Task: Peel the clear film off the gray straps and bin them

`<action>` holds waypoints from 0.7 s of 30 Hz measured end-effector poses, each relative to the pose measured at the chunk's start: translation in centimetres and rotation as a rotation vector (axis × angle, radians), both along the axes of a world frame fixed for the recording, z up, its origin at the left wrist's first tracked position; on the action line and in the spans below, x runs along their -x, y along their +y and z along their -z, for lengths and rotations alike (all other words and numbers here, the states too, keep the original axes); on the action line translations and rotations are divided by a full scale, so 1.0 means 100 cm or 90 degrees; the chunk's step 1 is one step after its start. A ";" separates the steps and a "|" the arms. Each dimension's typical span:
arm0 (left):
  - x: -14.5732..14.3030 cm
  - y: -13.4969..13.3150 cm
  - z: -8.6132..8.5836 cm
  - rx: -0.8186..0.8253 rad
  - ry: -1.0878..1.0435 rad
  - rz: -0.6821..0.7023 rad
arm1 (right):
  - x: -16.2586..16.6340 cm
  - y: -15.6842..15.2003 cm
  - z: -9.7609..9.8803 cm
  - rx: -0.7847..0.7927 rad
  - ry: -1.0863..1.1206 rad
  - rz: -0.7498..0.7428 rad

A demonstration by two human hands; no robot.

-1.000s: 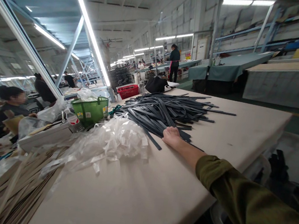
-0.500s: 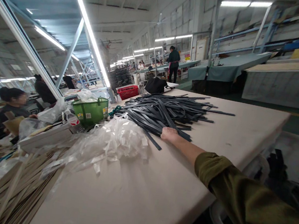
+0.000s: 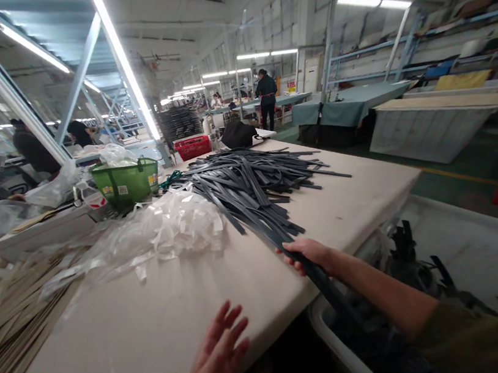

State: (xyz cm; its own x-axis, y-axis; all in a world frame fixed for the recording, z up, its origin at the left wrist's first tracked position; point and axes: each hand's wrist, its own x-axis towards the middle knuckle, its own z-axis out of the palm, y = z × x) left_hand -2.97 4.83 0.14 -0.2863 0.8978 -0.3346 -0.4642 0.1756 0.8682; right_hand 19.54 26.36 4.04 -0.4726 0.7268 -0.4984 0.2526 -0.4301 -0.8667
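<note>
A heap of dark grey strips (image 3: 250, 180) lies toward the far end of the pale table (image 3: 155, 328). My right hand (image 3: 308, 255) is closed around several strips at the table's right edge; their near ends stick out past my wrist toward the lower right, and their far ends still reach the heap. My left hand (image 3: 220, 355) is raised at the bottom of the view, near the table's front edge, with its fingers apart and nothing in them. A crumpled pile of translucent white plastic strips (image 3: 183, 223) sits left of the heap.
Left of the white pile stand a green basket (image 3: 124, 181) and long beige strips (image 3: 4, 312). A red basket (image 3: 192, 146) and a black bag (image 3: 238, 134) are at the back. A white bin (image 3: 468, 242) holding dark pieces adjoins the table's right side. Other people sit and stand farther off.
My right hand has drawn back from the heap toward me and the table's right edge, pulling strips along. My left hand has come into view from below. The view has turned somewhat right.
</note>
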 end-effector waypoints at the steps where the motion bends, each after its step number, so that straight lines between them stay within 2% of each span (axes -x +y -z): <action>1: -0.021 0.011 0.001 0.006 -0.092 0.081 | -0.011 -0.017 0.001 0.012 0.008 0.000; 4: -0.076 0.038 -0.003 -0.011 -0.273 0.213 | -0.042 -0.068 0.005 0.023 0.029 -0.018; 8: -0.116 0.067 -0.011 -0.030 -0.393 0.264 | -0.083 -0.134 0.016 0.041 0.072 -0.096; 12: -0.130 0.082 -0.010 0.056 -0.459 0.203 | -0.112 -0.187 0.031 0.064 0.034 -0.083; 15: -0.137 0.079 -0.007 0.063 -0.456 0.164 | -0.119 -0.211 0.038 0.070 -0.019 -0.066; 21: -0.146 0.064 -0.008 0.084 -0.541 0.192 | -0.125 -0.233 0.057 -0.055 -0.036 -0.100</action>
